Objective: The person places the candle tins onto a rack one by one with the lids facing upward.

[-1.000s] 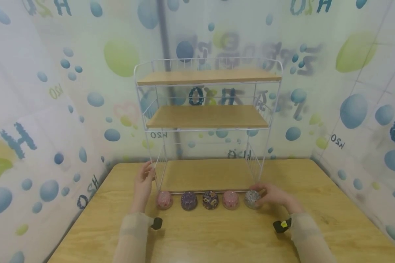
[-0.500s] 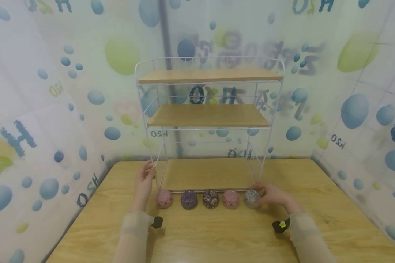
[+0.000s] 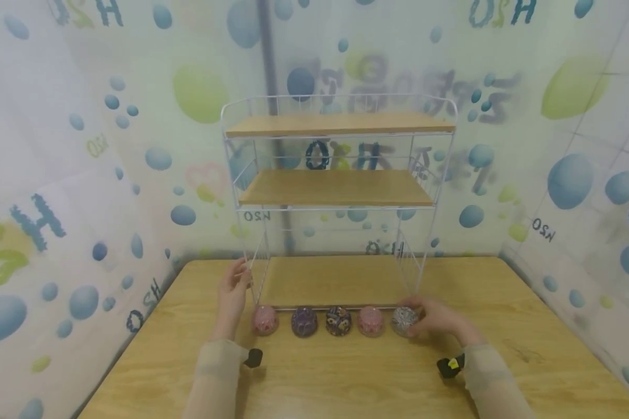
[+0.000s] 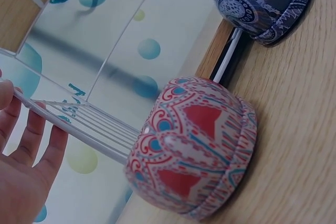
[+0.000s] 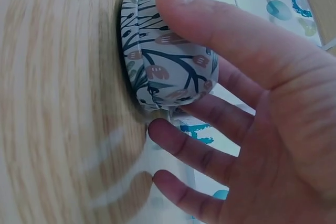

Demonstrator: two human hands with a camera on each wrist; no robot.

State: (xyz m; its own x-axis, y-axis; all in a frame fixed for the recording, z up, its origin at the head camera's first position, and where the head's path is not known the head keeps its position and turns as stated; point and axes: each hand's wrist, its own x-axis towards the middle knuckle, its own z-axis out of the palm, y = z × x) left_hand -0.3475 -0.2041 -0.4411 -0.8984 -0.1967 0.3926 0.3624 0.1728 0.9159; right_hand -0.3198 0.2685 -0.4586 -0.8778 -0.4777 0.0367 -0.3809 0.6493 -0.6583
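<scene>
A white wire rack with three wooden shelves stands on the table. My left hand holds its front left post, thumb on one side and fingertips on the other in the left wrist view. Several small rounded patterned tins line up along the rack's front. At the row's right end, my right hand grips a white tin with a dark branch pattern, its thumb across the near side and some fingers hidden behind. Nearest the left hand sits a red-and-white tin; beside it is a dark blue floral tin.
A black-patterned tin and a pink tin fill the middle and right of the row. The wooden table reaches to walls printed with blue and green spots. The middle shelf hangs above the tins.
The head view has shifted slightly, so everything sits a little lower and further right. Both hands keep their places on the rack and the white tin.
</scene>
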